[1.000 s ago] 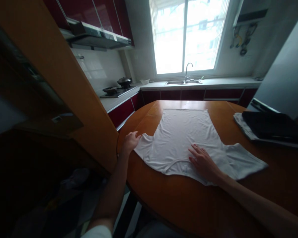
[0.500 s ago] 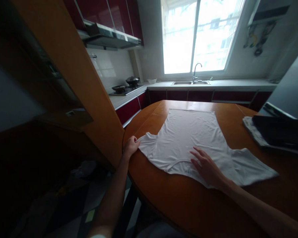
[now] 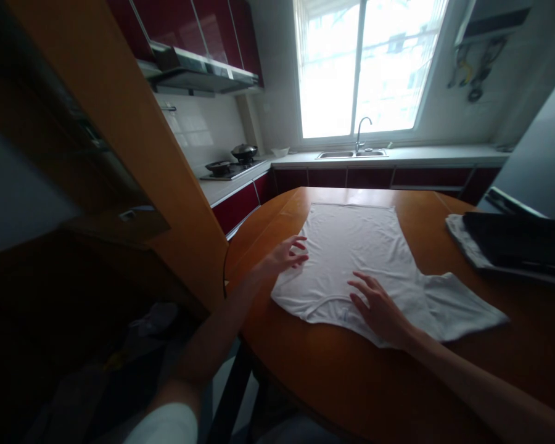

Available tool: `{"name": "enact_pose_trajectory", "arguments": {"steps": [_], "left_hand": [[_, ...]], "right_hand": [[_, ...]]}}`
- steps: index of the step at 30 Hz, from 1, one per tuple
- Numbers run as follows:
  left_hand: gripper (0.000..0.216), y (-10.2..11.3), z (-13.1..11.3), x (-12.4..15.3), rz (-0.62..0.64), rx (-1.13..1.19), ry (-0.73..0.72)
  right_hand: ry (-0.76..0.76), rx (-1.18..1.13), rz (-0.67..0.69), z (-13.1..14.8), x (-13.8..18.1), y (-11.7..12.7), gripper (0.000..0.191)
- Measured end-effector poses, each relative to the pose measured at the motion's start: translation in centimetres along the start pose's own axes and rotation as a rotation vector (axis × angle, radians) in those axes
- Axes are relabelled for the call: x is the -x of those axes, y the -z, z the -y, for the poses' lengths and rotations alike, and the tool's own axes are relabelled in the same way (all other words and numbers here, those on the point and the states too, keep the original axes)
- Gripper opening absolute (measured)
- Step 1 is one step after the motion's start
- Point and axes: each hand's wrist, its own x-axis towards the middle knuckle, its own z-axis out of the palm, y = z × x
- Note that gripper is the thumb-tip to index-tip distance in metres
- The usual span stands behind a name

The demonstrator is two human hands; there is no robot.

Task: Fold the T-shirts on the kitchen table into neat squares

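Plainly, the white T-shirt (image 3: 351, 237) lies spread on the wooden table (image 3: 314, 364), its neckline (image 3: 328, 300) toward the wearer; a faint mark (image 3: 345, 313) by that neckline is too small to read. At the T-shirt's left edge, the left hand (image 3: 287, 255) is loosely curled, gripping nothing; I cannot tell whether it touches. The right hand (image 3: 380, 309), fingers spread and relaxed, is over the T-shirt's neck end. Right of the T-shirt sits folded black cloth (image 3: 513, 240).

Head view — forward, down across table (image 3: 333, 357) — window (image 3: 328, 74) ahead.
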Motion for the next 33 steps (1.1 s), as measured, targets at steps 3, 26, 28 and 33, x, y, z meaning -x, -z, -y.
{"name": "enact_pose_trajectory", "arguments": {"steps": [3, 26, 28, 33], "left_hand": [[0.048, -0.4, 0.6, -2.9, 0.029, 0.065, 0.044], [0.007, -1.3, 7.5, -5.8, 0.008, -0.581, -0.172], [0.01, -1.2, 7.8, -5.9, 0.005, -0.504, -0.199], [0.023, -1.0, 8.3, -5.9, 0.025, -0.261, -0.272]], "right_hand": [[-0.022, -0.011, -0.01, 0.1, 0.0, 0.3, 0.034], [0.288, 0.131, 0.205, 4.0, -7.0, -1.1, 0.022], [0.31, 0.218, 0.236, 3.8, -8.2, -1.9, 0.017], [0.358, 0.342, 0.271, 3.3, -9.1, -3.2, 0.01]]}}
